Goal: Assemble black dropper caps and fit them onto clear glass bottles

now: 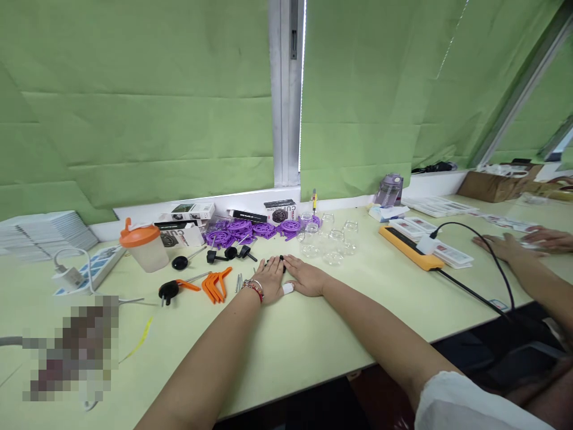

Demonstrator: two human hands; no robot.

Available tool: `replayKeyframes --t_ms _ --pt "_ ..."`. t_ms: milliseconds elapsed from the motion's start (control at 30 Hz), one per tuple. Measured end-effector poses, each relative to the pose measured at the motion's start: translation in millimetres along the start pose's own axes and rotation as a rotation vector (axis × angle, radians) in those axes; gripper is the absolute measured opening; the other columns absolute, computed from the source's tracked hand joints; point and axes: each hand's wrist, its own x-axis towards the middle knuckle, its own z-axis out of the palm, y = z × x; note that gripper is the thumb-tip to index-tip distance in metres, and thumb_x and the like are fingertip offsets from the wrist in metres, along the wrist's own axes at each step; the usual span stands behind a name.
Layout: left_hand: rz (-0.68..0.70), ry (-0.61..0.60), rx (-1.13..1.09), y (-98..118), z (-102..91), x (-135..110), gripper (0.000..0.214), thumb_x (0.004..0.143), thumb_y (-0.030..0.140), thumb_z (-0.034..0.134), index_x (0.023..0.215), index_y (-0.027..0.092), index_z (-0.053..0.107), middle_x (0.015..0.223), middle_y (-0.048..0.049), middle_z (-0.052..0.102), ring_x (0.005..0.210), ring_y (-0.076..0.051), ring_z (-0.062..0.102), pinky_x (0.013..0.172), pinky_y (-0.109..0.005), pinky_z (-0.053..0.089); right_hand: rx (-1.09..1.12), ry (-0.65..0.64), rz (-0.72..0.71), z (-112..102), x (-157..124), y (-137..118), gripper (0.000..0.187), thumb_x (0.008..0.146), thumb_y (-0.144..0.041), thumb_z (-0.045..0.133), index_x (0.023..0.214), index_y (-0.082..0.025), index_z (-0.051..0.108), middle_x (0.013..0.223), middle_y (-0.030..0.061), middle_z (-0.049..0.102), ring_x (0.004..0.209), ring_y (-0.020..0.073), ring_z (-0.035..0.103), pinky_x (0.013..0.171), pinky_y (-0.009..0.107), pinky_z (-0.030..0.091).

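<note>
My left hand (270,279) lies palm down on the table, fingers stretched forward, with bracelets (254,288) at its wrist. Beside it, my right hand (308,277) rests flat too, and the two meet near the fingertips. Something white (287,288) covers a thumb tip between them. Small black parts (283,260) show at the fingertips; the hands partly hide them. Left of my left hand are metal pins (239,283) and orange angled pieces (216,285). Black knobs with metal rods (231,253) lie just beyond, in front of purple openwork parts (237,232).
Clear round cups (333,242) stand beyond my right hand. Boxes (281,211) and an orange-lidded cup (144,245) line the back left. A yellow-edged power strip (414,249) with cables lies to the right. Another person's hands (508,246) are at the far right.
</note>
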Motion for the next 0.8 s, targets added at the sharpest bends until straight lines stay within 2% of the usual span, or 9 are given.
replayKeyframes --t_ms 267,433,600,800 --pt "-0.020 0.021 -0.008 -0.6 1.5 2.0 0.086 0.088 0.063 0.017 0.150 0.004 0.014 0.158 -0.0190 0.009 0.146 -0.032 0.004 0.114 -0.056 0.000 0.024 0.056 0.033 -0.3 -0.8 -0.8 0.081 0.090 -0.053 0.040 0.147 0.003 0.023 0.155 0.0239 0.014 0.145 0.0325 0.009 0.119 0.047 0.013" --pt "-0.041 0.037 0.000 -1.7 3.1 1.8 0.084 0.088 0.063 0.017 0.151 0.008 0.012 0.158 -0.0167 0.009 0.145 -0.033 0.006 0.111 -0.062 -0.002 0.110 0.102 0.143 -4.4 -1.9 -0.9 0.085 0.086 -0.051 0.048 0.148 0.000 0.021 0.156 0.0212 0.014 0.145 0.0307 0.010 0.119 0.045 0.015" --pt "-0.055 0.066 -0.009 -2.6 3.9 0.4 0.087 0.086 0.067 0.021 0.152 0.012 0.007 0.158 -0.0181 0.005 0.145 -0.035 0.003 0.110 -0.064 -0.002 0.209 0.186 0.284 -7.1 -1.6 2.3 0.078 0.087 -0.045 0.047 0.147 -0.001 0.025 0.155 0.0192 0.020 0.144 0.0287 0.018 0.118 0.044 0.018" --pt "-0.038 0.067 -0.016 -4.2 4.4 -0.9 0.087 0.084 0.070 0.028 0.153 0.020 0.006 0.158 -0.0194 0.004 0.144 -0.039 0.007 0.108 -0.066 -0.003 0.172 0.211 0.273 -3.8 -0.8 4.7 0.071 0.087 -0.045 0.047 0.147 -0.011 0.031 0.152 0.0151 0.030 0.141 0.0292 0.026 0.116 0.047 0.023"
